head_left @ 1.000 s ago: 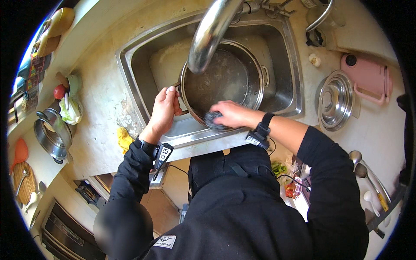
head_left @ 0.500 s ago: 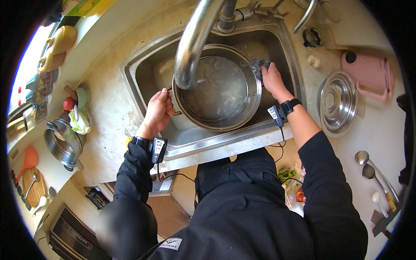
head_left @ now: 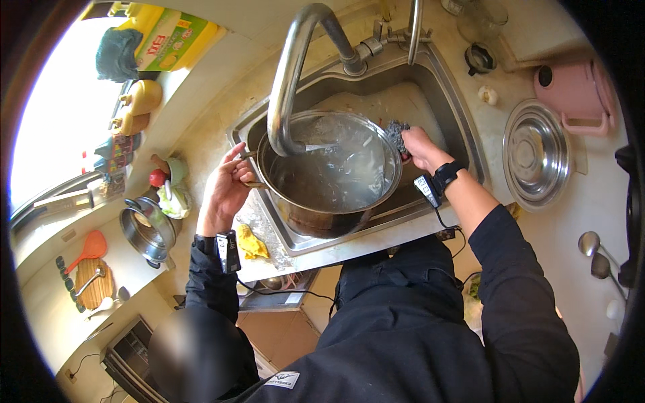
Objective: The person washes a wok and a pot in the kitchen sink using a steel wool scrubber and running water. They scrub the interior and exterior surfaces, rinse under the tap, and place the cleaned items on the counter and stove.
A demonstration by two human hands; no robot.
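Observation:
A large steel pot [head_left: 322, 213] with cloudy water inside is raised and tilted over the sink [head_left: 430, 111], its near outer wall showing. My left hand [head_left: 227, 181] is closed round the loop handle on the pot's left side. My right hand [head_left: 423, 149] is closed on a grey scouring pad [head_left: 397, 136], which rests at the pot's right rim. The curved faucet [head_left: 282, 101] reaches over the pot, its spout end above the water.
Right of the sink are a steel lid [head_left: 535, 156], a pink pitcher [head_left: 574, 97], a garlic bulb [head_left: 488, 95] and ladles [head_left: 590, 243]. A yellow cloth [head_left: 252, 242] lies by the near left corner. Farther left stand a glass-lidded pot [head_left: 144, 232] and vegetables [head_left: 173, 201].
The pot has been lifted and tilted by its left handle, and its water has shifted and splashes. The grey pad stays at its right rim. My view has shifted too.

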